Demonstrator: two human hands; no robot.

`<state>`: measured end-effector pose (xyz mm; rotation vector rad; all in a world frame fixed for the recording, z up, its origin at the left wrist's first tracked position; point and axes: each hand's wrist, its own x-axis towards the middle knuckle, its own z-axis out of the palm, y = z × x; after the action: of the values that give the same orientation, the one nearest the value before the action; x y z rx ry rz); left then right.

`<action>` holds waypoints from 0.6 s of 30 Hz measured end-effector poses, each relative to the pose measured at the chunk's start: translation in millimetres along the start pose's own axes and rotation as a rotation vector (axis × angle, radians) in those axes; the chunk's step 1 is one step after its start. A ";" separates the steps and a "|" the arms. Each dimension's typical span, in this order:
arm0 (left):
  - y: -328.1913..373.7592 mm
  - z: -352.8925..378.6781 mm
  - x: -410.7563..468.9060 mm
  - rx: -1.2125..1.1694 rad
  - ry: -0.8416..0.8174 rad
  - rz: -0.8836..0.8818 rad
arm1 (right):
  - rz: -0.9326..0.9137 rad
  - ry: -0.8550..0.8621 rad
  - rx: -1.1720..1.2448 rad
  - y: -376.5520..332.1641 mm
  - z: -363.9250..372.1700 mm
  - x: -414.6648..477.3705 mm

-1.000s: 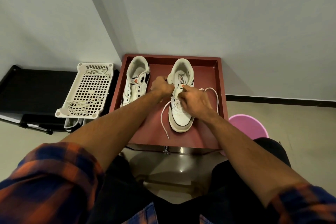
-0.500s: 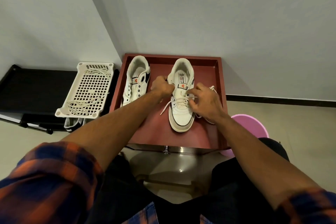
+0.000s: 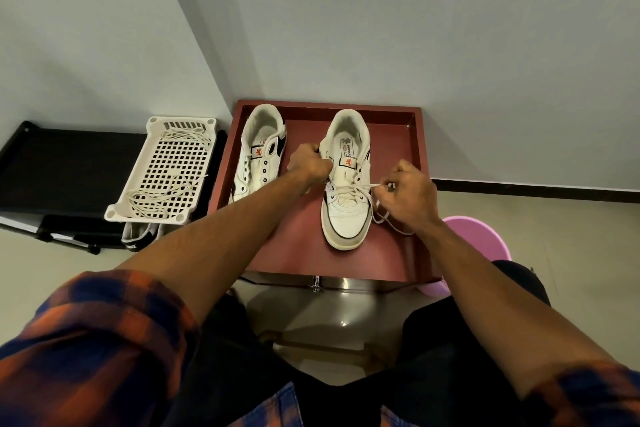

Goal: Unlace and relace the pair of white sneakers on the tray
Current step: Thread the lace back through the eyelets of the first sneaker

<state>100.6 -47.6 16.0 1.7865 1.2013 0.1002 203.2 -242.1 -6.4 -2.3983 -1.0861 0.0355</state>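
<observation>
Your left hand (image 3: 308,165) is curled round the left side of the half-laced sneaker (image 3: 346,215), up by the tongue, gripping its edge. That sneaker lies toe towards you in the right half of the red tray (image 3: 419,135), its heel close to the far edge and its toe short of the near edge.

Your right hand (image 3: 410,194) is off the shoe, just beside its right flank and near the tray's right edge, with finger and thumb pinching the lace (image 3: 353,188). The lace runs taut from an eyelet on the shoe's left side, across the tongue, to your fingertips. The slack (a loose loop) drops below your right hand onto the tray floor beside the toe. The lower eyelets carry lace; the ones up by the tongue label look bare.

The unlaced sneaker (image 3: 258,156) lies along the tray's left edge, heel in the far left corner, toe towards you, touched by neither hand; your left forearm passes close by its toe.

Left of the tray, a white perforated basket (image 3: 194,152) holds a loose lace (image 3: 152,198), and another shoe (image 3: 138,239) pokes out under its near end. A pink tub (image 3: 481,239) sits on the floor by the tray's near right corner.
</observation>
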 end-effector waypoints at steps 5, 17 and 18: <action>-1.7 -0.3 1.0 0.016 0.001 0.027 | 0.294 0.051 -0.005 25.1 -23.6 4.5; -21.7 -0.9 -23.5 0.224 0.079 0.568 | 0.344 -0.056 0.067 -8.2 -11.2 5.6; -21.4 -2.7 -24.6 0.266 0.041 0.612 | 0.363 -0.047 0.121 -14.3 -9.6 8.4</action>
<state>72.0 -62.9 11.8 2.3499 0.6784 0.3437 201.1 -232.3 10.0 -2.4617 -0.6347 0.2748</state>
